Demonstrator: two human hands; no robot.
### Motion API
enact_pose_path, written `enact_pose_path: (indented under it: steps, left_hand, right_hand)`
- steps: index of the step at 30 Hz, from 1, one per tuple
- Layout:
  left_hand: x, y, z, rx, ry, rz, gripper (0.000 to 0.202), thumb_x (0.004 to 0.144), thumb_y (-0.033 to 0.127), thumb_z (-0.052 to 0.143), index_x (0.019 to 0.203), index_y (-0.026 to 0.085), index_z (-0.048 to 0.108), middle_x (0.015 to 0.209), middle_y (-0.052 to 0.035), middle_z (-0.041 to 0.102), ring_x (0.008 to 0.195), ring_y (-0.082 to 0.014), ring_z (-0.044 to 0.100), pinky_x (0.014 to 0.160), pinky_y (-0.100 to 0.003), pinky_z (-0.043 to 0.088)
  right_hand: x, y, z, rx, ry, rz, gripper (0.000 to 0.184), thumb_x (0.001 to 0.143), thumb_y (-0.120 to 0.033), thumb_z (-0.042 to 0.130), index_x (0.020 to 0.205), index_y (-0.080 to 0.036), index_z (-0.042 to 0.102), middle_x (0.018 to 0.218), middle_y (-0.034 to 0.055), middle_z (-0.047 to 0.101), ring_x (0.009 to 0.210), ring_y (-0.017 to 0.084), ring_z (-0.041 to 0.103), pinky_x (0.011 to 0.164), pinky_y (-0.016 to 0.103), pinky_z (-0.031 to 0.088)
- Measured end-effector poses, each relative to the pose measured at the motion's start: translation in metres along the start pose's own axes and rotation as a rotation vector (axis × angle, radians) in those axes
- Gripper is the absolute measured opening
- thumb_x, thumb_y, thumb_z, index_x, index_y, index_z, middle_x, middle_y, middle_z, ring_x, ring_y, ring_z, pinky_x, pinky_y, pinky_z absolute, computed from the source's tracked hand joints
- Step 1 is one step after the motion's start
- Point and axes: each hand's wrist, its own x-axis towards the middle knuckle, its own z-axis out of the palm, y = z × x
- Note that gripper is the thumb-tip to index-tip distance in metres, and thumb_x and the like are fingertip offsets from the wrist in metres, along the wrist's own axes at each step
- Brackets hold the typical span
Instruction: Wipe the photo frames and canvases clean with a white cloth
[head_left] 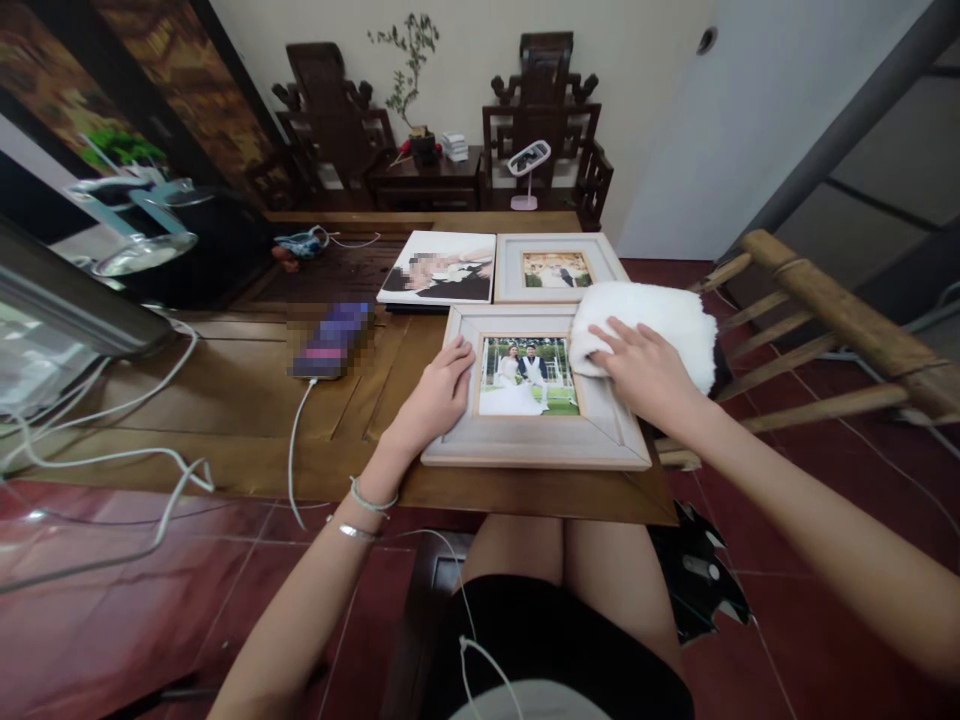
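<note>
A picture frame with a pale, wide border lies flat near the table's front edge, holding a photo of two people outdoors. My left hand grips its left side, fingers over the border. On the frame's upper right corner rests a fluffy white cloth, which overhangs the table's right side. My right hand holds this cloth against the border, fingers pressed into the pile. Just behind lie a second framed photo and a frameless photo panel, side by side.
A phone with a white charging cable lies left on the wooden table. More white cables trail at far left, near pots with glass lids. A bamboo chair stands right; a pink mirror stands behind.
</note>
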Motion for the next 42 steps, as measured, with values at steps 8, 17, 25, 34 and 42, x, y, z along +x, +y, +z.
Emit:
enact_pose_path:
  steps: [8, 17, 25, 34, 42]
  left_hand:
    - [-0.002, -0.003, 0.005, -0.044, 0.050, -0.043, 0.035, 0.089, 0.015, 0.042, 0.116, 0.010, 0.063, 0.128, -0.0152, 0.060, 0.132, -0.0275, 0.044, 0.110, -0.046, 0.038]
    - [0.000, -0.001, 0.001, -0.038, 0.053, -0.048, 0.034, 0.088, 0.018, 0.044, 0.113, 0.010, 0.065, 0.124, -0.0157, 0.063, 0.128, -0.0291, 0.048, 0.108, -0.045, 0.040]
    - [-0.001, -0.002, 0.003, -0.037, 0.060, -0.034, 0.035, 0.088, 0.016, 0.043, 0.116, 0.009, 0.064, 0.127, -0.0151, 0.061, 0.130, -0.0281, 0.047, 0.109, -0.046, 0.040]
    - [-0.002, -0.001, 0.005, -0.038, 0.087, -0.054, 0.035, 0.087, 0.015, 0.045, 0.116, 0.010, 0.063, 0.127, -0.0145, 0.062, 0.130, -0.0276, 0.047, 0.109, -0.047, 0.040]
    - [-0.001, 0.002, 0.003, -0.053, 0.074, -0.080, 0.036, 0.086, 0.013, 0.045, 0.118, 0.008, 0.063, 0.127, -0.0145, 0.061, 0.131, -0.0265, 0.046, 0.110, -0.048, 0.039]
  right_hand:
    - [0.042, 0.000, -0.004, 0.080, 0.207, 0.071, 0.047, 0.085, 0.001, 0.035, 0.122, -0.015, 0.061, 0.149, 0.0112, 0.038, 0.139, 0.031, 0.029, 0.108, 0.051, 0.031]
    - [0.108, -0.065, -0.028, 0.125, 0.159, -0.299, 0.032, 0.096, -0.014, 0.037, 0.118, -0.014, 0.061, 0.154, 0.0055, 0.030, 0.141, 0.030, 0.019, 0.112, 0.053, 0.018]
    - [0.099, -0.042, -0.008, 0.082, 0.036, -0.199, 0.035, 0.089, -0.004, 0.042, 0.108, -0.014, 0.069, 0.147, 0.0077, 0.041, 0.138, 0.033, 0.029, 0.109, 0.056, 0.025]
    - [0.049, 0.030, 0.006, 0.001, -0.060, -0.052, 0.048, 0.078, 0.005, 0.042, 0.109, -0.019, 0.070, 0.132, 0.0070, 0.058, 0.131, 0.029, 0.042, 0.104, 0.051, 0.033]
    - [-0.027, -0.002, -0.024, 0.096, -0.076, -0.204, 0.046, 0.065, 0.007, 0.045, 0.093, -0.017, 0.074, 0.134, 0.0089, 0.057, 0.129, 0.032, 0.044, 0.100, 0.049, 0.041]
